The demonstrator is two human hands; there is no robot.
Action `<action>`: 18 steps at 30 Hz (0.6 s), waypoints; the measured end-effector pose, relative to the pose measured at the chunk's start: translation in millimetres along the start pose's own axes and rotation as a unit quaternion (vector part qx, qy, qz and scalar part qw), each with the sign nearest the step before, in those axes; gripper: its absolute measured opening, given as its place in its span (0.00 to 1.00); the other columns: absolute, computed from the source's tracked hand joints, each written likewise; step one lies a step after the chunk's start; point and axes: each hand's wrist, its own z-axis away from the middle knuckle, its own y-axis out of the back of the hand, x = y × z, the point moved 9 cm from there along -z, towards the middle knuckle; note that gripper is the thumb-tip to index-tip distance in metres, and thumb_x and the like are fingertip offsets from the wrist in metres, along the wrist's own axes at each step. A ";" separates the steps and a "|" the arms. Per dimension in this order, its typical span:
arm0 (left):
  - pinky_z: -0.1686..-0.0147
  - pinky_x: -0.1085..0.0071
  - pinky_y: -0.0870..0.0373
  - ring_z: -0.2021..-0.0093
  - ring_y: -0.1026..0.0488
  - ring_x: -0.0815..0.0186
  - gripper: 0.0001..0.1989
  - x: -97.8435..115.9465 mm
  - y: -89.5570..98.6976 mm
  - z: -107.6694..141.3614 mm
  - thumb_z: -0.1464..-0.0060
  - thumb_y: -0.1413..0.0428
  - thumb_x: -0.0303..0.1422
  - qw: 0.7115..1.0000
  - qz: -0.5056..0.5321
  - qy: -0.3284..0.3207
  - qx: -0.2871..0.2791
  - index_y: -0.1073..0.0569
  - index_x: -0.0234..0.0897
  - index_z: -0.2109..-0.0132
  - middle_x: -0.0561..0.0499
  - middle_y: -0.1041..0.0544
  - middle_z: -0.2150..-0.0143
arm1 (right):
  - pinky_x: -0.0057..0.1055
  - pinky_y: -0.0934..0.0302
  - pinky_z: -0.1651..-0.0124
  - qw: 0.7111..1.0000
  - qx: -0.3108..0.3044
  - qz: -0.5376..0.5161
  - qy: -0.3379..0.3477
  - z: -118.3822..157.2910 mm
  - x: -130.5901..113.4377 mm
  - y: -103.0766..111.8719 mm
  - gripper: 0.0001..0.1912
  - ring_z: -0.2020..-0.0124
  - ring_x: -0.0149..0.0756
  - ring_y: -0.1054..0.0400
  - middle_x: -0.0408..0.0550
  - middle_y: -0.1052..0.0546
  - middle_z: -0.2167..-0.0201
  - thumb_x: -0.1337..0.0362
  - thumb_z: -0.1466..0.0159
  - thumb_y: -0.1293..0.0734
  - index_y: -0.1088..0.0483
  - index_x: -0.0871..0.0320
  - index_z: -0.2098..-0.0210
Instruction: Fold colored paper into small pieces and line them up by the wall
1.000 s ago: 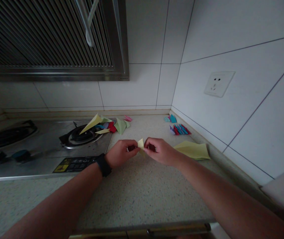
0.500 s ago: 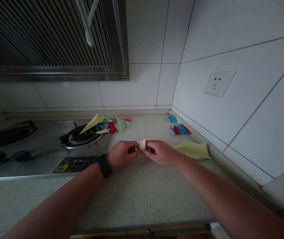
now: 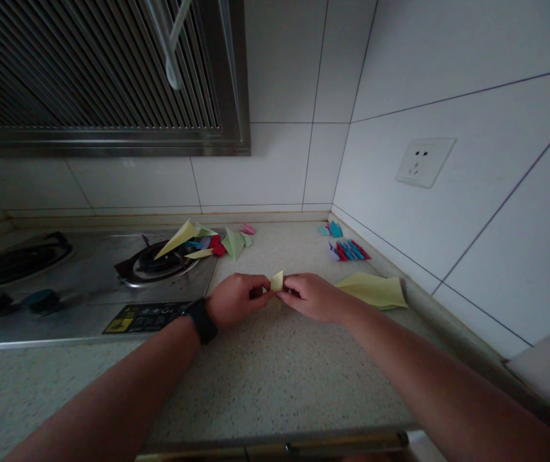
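A small folded yellow paper (image 3: 277,281) is held above the speckled countertop (image 3: 275,378), between my two hands. My left hand (image 3: 237,298), with a black watch on its wrist, pinches the paper's left side. The right side is pinched by the thumb and fingers of my right hand (image 3: 314,297). A narrow part of the paper hangs below the fingertips. Behind my right forearm lies a larger yellow sheet (image 3: 375,289), partly hidden by that arm.
Folded papers (image 3: 233,244) in green, yellow, red and pink lie partly on the gas stove (image 3: 96,295). Small folded coloured pieces (image 3: 349,250) sit near the right wall, with blue ones (image 3: 335,229) behind. A range hood (image 3: 111,144) hangs above the stove.
Both hands still pinch the small yellow paper. It has shifted very slightly right and down, and its lower part shows a little more below the fingers.
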 end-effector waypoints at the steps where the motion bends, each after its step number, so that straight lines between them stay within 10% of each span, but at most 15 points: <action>1: 0.76 0.76 0.48 0.77 0.39 0.73 0.12 0.1 0.0 0.0 0.41 0.49 0.38 1.000 -0.001 0.001 0.000 0.26 0.36 0.64 0.57 0.33 0.78 | 0.28 0.50 0.68 1.000 -0.002 0.001 0.002 0.1 0.3 -0.6 0.09 0.72 0.30 0.36 0.46 0.26 0.72 0.62 0.35 0.39 0.28 0.59 0.64; 18: 0.76 0.76 0.48 0.77 0.38 0.73 0.09 0.4 -0.5 0.4 0.42 0.48 0.36 1.000 -0.024 0.006 -0.007 0.26 0.37 0.65 0.56 0.30 0.77 | 0.29 0.46 0.65 1.000 -0.025 -0.005 0.000 -0.1 2.3 -4.2 0.11 0.67 0.33 0.32 0.48 0.23 0.68 0.61 0.34 0.39 0.27 0.58 0.60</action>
